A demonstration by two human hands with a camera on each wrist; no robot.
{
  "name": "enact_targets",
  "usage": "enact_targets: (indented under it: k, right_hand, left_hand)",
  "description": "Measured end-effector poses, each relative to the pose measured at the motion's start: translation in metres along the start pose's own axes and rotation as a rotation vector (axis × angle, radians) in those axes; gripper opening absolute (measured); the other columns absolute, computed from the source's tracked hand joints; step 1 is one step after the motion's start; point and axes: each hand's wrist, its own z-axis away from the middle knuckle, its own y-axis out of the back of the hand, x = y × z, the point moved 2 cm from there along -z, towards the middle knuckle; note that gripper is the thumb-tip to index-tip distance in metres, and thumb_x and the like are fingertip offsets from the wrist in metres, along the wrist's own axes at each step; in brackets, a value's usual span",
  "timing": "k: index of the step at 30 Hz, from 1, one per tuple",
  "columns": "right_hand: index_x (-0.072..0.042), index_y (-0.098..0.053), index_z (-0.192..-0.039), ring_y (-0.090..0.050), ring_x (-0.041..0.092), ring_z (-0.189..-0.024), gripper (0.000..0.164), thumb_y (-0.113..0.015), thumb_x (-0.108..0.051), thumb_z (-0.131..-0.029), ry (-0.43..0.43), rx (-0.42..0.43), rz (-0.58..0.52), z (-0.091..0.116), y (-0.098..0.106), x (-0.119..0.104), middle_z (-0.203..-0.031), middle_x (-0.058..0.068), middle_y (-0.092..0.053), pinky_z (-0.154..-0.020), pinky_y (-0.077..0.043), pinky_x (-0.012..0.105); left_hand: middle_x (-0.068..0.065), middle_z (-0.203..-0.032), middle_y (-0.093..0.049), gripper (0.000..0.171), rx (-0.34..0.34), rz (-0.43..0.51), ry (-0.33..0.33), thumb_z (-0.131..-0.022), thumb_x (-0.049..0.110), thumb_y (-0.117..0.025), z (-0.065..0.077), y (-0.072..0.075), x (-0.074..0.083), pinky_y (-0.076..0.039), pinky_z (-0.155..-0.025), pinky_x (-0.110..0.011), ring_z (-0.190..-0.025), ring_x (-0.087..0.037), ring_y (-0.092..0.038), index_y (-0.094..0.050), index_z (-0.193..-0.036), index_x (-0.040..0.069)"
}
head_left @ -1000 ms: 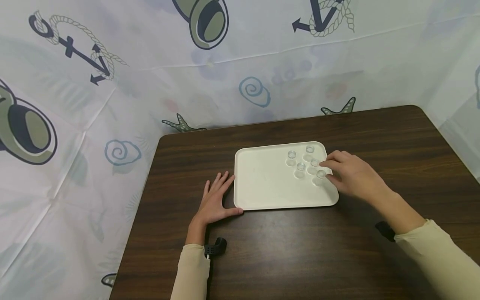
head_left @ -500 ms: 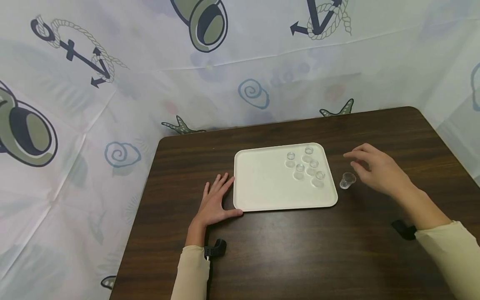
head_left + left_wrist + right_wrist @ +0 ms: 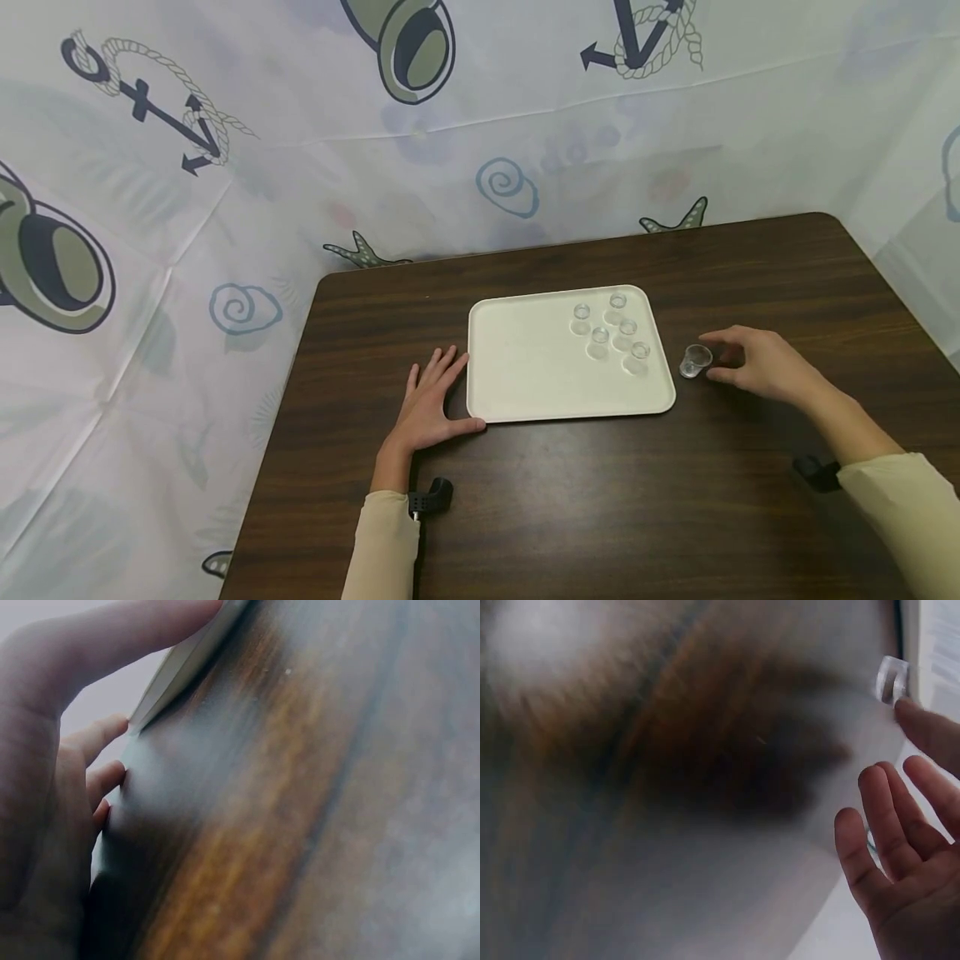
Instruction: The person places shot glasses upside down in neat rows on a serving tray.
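Note:
A small clear plastic cup [image 3: 696, 361] stands on the table, wide rim up, just right of the tray. My right hand [image 3: 768, 364] is beside it, thumb and index fingertips right at its near side. In the right wrist view, one fingertip overlaps the cup [image 3: 892, 679] while the other fingers are loosely extended. Several more clear cups [image 3: 600, 343] are on the right half of the cream tray [image 3: 517, 358], narrow ends up. With fingers spread, my left hand [image 3: 427, 408] rests at the tray's left side, thumb at the near corner and index fingertip at the edge.
The dark wood-grain table [image 3: 570, 508] has its back edge against a hanging white cloth [image 3: 420, 183] printed with anchors, shells and starfish. A black wrist strap [image 3: 431, 497] is on the left forearm, another [image 3: 816, 473] on the right.
My right hand moved from the tray's right edge out to the right, then down toward the loose cup, which it covered at first. My left hand and the tray stay in place.

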Motion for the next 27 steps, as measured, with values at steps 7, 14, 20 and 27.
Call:
enact_targets:
  k: [7, 14, 20, 27]
  right_hand:
    - [-0.005, -0.065, -0.119, -0.066, 0.023, -0.086, 0.052, -0.082, -0.028, -0.076, 0.032, 0.031, -0.067, -0.001, -0.010, 0.004, -0.103, 0.010, -0.068, -0.073, -0.052, 0.042]
    - [-0.007, -0.068, -0.114, -0.061, 0.018, -0.082, 0.050, -0.082, -0.035, -0.075, 0.023, 0.032, -0.102, -0.004, -0.014, 0.002, -0.097, 0.005, -0.068, -0.066, -0.048, 0.027]
    - [-0.009, -0.070, -0.109, -0.058, 0.017, -0.079, 0.041, -0.082, -0.029, -0.076, 0.012, 0.041, -0.114, -0.005, -0.017, 0.000, -0.095, 0.004, -0.068, -0.064, -0.048, 0.025]
    - [-0.010, -0.070, -0.108, -0.057, 0.016, -0.078, 0.037, -0.081, -0.028, -0.078, -0.016, 0.050, -0.128, -0.006, -0.019, 0.002, -0.095, 0.003, -0.068, -0.064, -0.046, 0.024]
  left_hand:
    - [-0.003, -0.160, -0.017, 0.109, -0.006, 0.002, -0.001, -0.065, 0.079, -0.064, 0.000, -0.001, 0.000, -0.002, -0.111, -0.062, -0.147, -0.028, -0.009, -0.022, -0.153, 0.030]
    - [-0.004, -0.160, -0.018, 0.109, 0.000, 0.001, -0.005, -0.066, 0.078, -0.065, -0.001, 0.000, -0.001, -0.003, -0.111, -0.062, -0.147, -0.028, -0.010, -0.023, -0.153, 0.028]
    - [-0.004, -0.159, -0.018, 0.109, -0.004, -0.001, -0.008, -0.066, 0.078, -0.065, 0.000, 0.000, 0.000, -0.003, -0.111, -0.063, -0.147, -0.029, -0.010, -0.024, -0.153, 0.028]
    - [-0.005, -0.159, -0.019, 0.108, -0.007, 0.003, -0.008, -0.067, 0.077, -0.064, 0.000, 0.001, 0.001, -0.002, -0.111, -0.063, -0.147, -0.029, -0.010, -0.023, -0.153, 0.028]
